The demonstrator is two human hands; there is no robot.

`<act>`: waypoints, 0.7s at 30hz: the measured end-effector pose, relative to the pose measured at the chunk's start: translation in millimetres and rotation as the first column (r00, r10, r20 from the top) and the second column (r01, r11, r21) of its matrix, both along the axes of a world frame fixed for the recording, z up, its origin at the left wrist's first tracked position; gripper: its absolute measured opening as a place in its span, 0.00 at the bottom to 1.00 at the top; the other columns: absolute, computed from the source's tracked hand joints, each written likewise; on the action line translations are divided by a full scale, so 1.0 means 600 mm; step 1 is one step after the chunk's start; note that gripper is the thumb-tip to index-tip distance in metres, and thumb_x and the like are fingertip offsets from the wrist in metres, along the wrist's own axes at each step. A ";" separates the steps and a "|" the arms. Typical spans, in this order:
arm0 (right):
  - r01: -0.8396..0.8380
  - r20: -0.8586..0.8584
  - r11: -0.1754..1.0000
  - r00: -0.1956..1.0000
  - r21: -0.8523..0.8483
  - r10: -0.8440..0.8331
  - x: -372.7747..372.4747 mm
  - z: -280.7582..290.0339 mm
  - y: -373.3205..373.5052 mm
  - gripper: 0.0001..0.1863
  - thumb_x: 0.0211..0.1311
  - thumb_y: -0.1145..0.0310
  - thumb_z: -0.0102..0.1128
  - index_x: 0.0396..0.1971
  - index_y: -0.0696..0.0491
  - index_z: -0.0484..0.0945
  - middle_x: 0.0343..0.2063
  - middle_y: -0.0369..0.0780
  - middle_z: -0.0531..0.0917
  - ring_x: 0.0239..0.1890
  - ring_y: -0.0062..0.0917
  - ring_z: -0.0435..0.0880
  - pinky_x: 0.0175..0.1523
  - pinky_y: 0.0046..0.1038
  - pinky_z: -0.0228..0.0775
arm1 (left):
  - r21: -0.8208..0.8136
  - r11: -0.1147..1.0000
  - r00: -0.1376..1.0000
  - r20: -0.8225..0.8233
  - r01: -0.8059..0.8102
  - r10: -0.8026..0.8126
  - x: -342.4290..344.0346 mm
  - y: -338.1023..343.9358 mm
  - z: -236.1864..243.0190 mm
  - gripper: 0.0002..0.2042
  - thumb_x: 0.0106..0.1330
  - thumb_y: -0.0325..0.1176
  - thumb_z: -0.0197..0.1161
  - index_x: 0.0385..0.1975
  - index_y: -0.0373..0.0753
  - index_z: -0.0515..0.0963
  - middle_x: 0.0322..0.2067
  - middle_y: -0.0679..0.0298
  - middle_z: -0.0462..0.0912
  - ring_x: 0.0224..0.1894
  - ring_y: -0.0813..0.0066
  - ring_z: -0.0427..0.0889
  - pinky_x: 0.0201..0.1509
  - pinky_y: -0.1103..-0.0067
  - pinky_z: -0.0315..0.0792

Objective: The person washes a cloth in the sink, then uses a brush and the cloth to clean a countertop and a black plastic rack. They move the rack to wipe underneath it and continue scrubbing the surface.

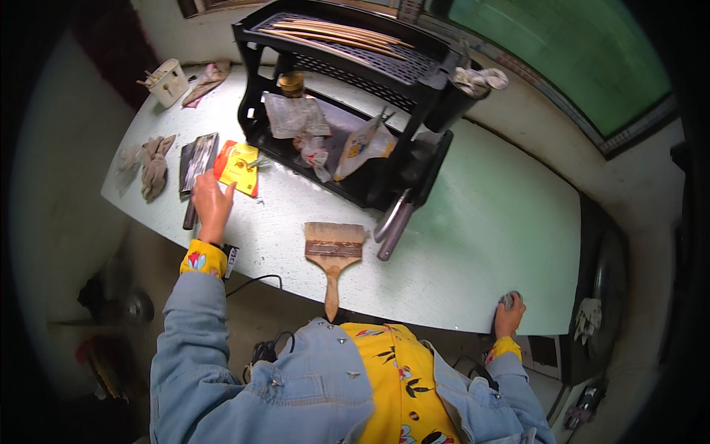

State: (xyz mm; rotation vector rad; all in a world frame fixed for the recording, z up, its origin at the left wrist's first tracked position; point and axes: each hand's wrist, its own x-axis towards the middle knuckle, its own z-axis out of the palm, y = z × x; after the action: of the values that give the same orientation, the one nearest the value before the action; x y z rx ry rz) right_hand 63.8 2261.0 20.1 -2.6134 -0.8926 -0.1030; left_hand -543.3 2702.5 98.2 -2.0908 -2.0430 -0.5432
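Note:
My left hand reaches over the tabletop, fingers curved but apart, at a dark flat blade tool with a dark handle and a yellow-and-red packet; whether it touches them is unclear. My right hand is closed around a small grey object, too hidden to identify, at the table's front right. A wide wooden brush lies in the middle, handle toward me. A crumpled beige glove lies at the left.
The white table bears a black two-tier rack with wooden sticks, bags and a small tub. Metal-bladed tools hang over its right end, beside a dark cup. A white container and cloth are at back left.

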 end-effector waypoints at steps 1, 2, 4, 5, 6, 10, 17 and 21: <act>0.021 0.010 1.000 1.000 -0.009 -0.021 -0.004 0.002 0.003 0.24 0.46 0.70 0.59 0.48 0.51 0.73 0.47 0.50 0.70 0.50 0.48 0.71 0.56 0.40 0.65 | 0.094 0.986 0.971 0.182 0.140 -0.155 0.042 -0.007 0.009 0.20 0.53 0.39 0.69 0.41 0.34 0.72 0.36 0.50 0.76 0.38 0.54 0.77 0.41 0.67 0.72; 0.049 0.020 0.999 0.999 -0.022 -0.049 -0.007 0.003 0.006 0.24 0.46 0.69 0.59 0.48 0.50 0.73 0.47 0.50 0.69 0.51 0.47 0.70 0.56 0.41 0.65 | 0.022 0.970 0.893 0.386 0.241 -0.231 0.096 -0.017 0.015 0.17 0.54 0.39 0.68 0.36 0.33 0.74 0.31 0.53 0.78 0.34 0.57 0.78 0.37 0.69 0.73; 0.066 0.045 0.997 0.997 -0.039 -0.064 -0.015 0.006 0.012 0.24 0.46 0.68 0.59 0.48 0.49 0.73 0.48 0.49 0.69 0.51 0.47 0.70 0.56 0.41 0.65 | -0.099 0.863 0.716 0.609 0.495 -0.341 0.213 -0.062 0.023 0.18 0.55 0.43 0.68 0.34 0.34 0.77 0.30 0.54 0.80 0.29 0.61 0.80 0.34 0.70 0.73; 0.091 0.057 0.994 0.994 -0.055 -0.088 -0.017 0.007 0.014 0.24 0.46 0.68 0.59 0.48 0.48 0.73 0.48 0.49 0.69 0.51 0.47 0.70 0.55 0.41 0.65 | -0.147 0.787 0.677 0.618 0.600 -0.400 0.270 -0.084 0.025 0.17 0.56 0.42 0.68 0.35 0.33 0.76 0.29 0.57 0.80 0.30 0.69 0.80 0.34 0.76 0.75; 0.116 0.068 0.991 0.991 -0.065 -0.111 -0.020 0.007 0.016 0.24 0.46 0.67 0.59 0.48 0.47 0.73 0.48 0.48 0.69 0.52 0.46 0.70 0.55 0.41 0.65 | -0.236 0.715 0.648 0.660 0.658 -0.379 0.321 -0.107 0.026 0.24 0.56 0.48 0.67 0.40 0.31 0.75 0.31 0.54 0.81 0.32 0.66 0.80 0.36 0.74 0.75; 0.118 0.066 0.992 0.991 -0.038 -0.115 -0.024 0.006 0.015 0.24 0.46 0.67 0.60 0.48 0.46 0.73 0.49 0.48 0.69 0.53 0.46 0.69 0.55 0.42 0.65 | -0.539 0.437 0.654 0.737 0.720 -0.168 0.429 -0.154 0.022 0.41 0.50 0.60 0.66 0.48 0.23 0.67 0.35 0.45 0.78 0.37 0.59 0.80 0.41 0.71 0.74; 0.096 0.109 0.995 0.990 -0.014 -0.094 -0.023 -0.004 0.008 0.25 0.46 0.67 0.60 0.49 0.46 0.73 0.50 0.48 0.68 0.54 0.47 0.68 0.55 0.43 0.65 | -0.462 0.568 0.646 0.744 0.681 -0.170 0.476 -0.157 0.001 0.27 0.46 0.38 0.66 0.39 0.25 0.65 0.33 0.46 0.75 0.35 0.60 0.78 0.40 0.72 0.73; 0.132 0.119 0.990 0.985 -0.051 -0.125 -0.025 -0.003 0.010 0.25 0.46 0.66 0.60 0.49 0.47 0.73 0.50 0.49 0.68 0.54 0.46 0.67 0.55 0.43 0.65 | -0.518 0.600 0.714 0.688 0.610 -0.132 0.504 -0.153 0.002 0.24 0.45 0.34 0.64 0.38 0.26 0.65 0.32 0.46 0.76 0.36 0.57 0.78 0.41 0.70 0.72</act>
State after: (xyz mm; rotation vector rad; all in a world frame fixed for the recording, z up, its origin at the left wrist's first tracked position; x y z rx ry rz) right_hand 48.9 2267.3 18.4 -2.7422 -0.7747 -0.2681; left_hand -240.6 2610.8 99.3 -3.2786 -2.3656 -0.5511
